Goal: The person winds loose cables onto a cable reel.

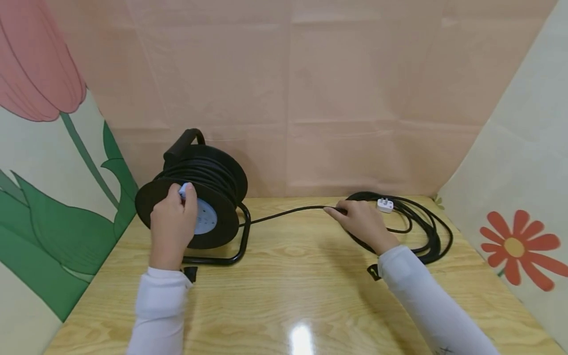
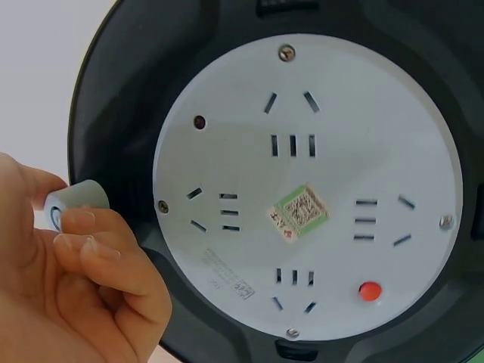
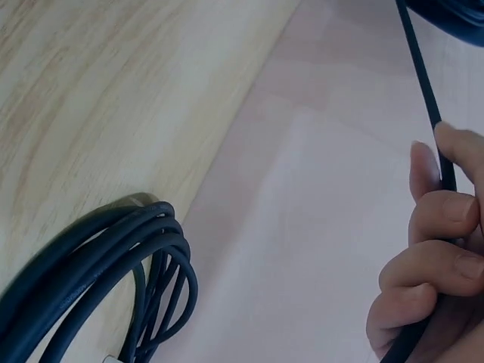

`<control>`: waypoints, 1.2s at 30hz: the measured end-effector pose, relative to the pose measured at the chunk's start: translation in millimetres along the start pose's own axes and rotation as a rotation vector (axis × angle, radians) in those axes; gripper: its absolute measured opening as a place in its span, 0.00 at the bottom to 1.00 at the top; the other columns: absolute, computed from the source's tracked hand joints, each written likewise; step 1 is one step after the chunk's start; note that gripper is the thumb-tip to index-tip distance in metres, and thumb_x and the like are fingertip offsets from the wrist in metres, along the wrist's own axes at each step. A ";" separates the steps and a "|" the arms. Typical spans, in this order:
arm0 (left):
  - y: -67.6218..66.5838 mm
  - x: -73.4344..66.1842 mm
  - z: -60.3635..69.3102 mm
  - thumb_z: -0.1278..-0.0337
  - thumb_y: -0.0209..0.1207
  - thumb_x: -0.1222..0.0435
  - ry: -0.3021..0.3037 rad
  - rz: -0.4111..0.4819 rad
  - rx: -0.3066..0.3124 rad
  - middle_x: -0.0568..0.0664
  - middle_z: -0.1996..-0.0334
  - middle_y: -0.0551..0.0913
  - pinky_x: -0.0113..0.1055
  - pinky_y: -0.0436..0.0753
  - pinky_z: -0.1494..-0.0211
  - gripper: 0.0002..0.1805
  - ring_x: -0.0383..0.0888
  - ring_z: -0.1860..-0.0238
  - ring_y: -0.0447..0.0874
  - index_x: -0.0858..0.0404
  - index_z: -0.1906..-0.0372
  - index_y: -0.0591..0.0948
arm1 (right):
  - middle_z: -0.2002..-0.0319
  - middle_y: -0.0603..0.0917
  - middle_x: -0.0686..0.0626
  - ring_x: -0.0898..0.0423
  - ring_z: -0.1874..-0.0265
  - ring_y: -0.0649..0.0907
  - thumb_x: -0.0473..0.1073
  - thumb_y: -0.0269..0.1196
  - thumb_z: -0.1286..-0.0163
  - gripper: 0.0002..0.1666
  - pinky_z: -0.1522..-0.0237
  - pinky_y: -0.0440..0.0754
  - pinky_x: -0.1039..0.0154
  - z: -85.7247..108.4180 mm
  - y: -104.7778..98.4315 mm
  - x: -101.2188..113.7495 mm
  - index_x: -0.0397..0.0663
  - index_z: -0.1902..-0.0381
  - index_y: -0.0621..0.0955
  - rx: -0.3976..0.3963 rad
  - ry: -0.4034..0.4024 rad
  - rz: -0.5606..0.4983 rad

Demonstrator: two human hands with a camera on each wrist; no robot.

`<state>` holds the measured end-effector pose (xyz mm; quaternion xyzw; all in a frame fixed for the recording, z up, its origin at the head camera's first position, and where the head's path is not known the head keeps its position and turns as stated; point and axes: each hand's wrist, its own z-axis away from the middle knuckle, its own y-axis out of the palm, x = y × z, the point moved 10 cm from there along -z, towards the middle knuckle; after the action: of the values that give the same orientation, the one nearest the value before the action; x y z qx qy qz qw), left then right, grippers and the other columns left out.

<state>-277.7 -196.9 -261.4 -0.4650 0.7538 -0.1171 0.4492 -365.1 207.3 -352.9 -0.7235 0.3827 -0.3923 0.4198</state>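
Note:
A black cable reel stands on its tube frame at the table's left, with cable wound on its drum. Its light grey socket plate bears several outlets and a red button. My left hand pinches the small pale crank knob near the rim of the reel's disc. From the reel a black cable runs rightward to my right hand, whose fingers curl round it. Beyond that hand, loose cable loops lie on the table with a white plug among them.
The wooden table meets a pink backdrop behind the reel. A black strap end lies by the right forearm, and the black foot of the reel frame sits beside the left wrist. Flower-printed panels flank both sides.

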 end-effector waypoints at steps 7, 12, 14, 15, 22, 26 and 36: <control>4.8 -6.4 1.5 0.21 0.38 0.48 0.019 -0.021 0.030 0.57 0.83 0.72 0.55 0.77 0.73 0.28 0.60 0.79 0.76 0.67 0.65 0.74 | 0.86 0.68 0.56 0.58 0.88 0.66 0.63 0.51 0.22 0.23 0.83 0.61 0.61 1.6 6.3 2.0 0.55 0.70 0.78 0.048 -0.022 -0.025; 8.7 -10.0 3.5 0.21 0.36 0.47 0.019 -0.023 0.071 0.57 0.83 0.72 0.54 0.77 0.72 0.29 0.59 0.79 0.76 0.67 0.65 0.74 | 0.87 0.67 0.56 0.58 0.89 0.65 0.60 0.53 0.21 0.20 0.84 0.61 0.61 -0.6 4.6 7.4 0.56 0.68 0.77 0.026 -0.042 -0.040; 12.4 -11.0 5.0 0.21 0.36 0.47 0.016 -0.023 0.094 0.57 0.83 0.72 0.53 0.76 0.72 0.30 0.58 0.80 0.75 0.68 0.64 0.74 | 0.87 0.67 0.56 0.58 0.89 0.65 0.60 0.53 0.22 0.19 0.85 0.60 0.61 -1.5 5.5 8.8 0.56 0.67 0.78 0.028 -0.042 -0.037; 14.4 -11.4 5.8 0.21 0.35 0.46 0.015 -0.023 0.104 0.56 0.83 0.72 0.52 0.76 0.73 0.30 0.57 0.80 0.74 0.68 0.64 0.75 | 0.87 0.67 0.56 0.58 0.89 0.64 0.60 0.53 0.22 0.19 0.85 0.60 0.61 -1.5 6.4 9.9 0.55 0.66 0.79 0.032 -0.043 -0.037; 24.7 -18.4 10.9 0.21 0.37 0.47 0.052 -0.027 0.110 0.57 0.83 0.74 0.51 0.76 0.78 0.30 0.55 0.83 0.74 0.69 0.64 0.76 | 0.87 0.68 0.57 0.59 0.89 0.65 0.62 0.53 0.22 0.22 0.85 0.61 0.61 -1.2 15.2 18.6 0.53 0.60 0.83 0.071 -0.053 -0.055; 28.4 -22.1 13.0 0.21 0.39 0.48 0.083 -0.037 0.097 0.59 0.82 0.75 0.53 0.77 0.75 0.30 0.57 0.80 0.76 0.70 0.65 0.77 | 0.87 0.68 0.57 0.59 0.90 0.64 0.61 0.53 0.22 0.21 0.85 0.60 0.61 -1.4 17.2 22.3 0.54 0.59 0.84 0.071 -0.063 -0.043; 34.7 -23.6 19.8 0.21 0.39 0.48 0.086 -0.007 0.098 0.57 0.82 0.74 0.52 0.76 0.75 0.29 0.56 0.79 0.76 0.67 0.68 0.75 | 0.83 0.74 0.61 0.60 0.87 0.69 0.61 0.54 0.23 0.21 0.84 0.63 0.62 -1.5 18.7 30.8 0.55 0.56 0.85 0.094 -0.083 -0.026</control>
<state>-278.9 -154.3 -279.9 -0.4397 0.7641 -0.1752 0.4382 -358.4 173.0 -361.8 -0.7235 0.3370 -0.3849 0.4636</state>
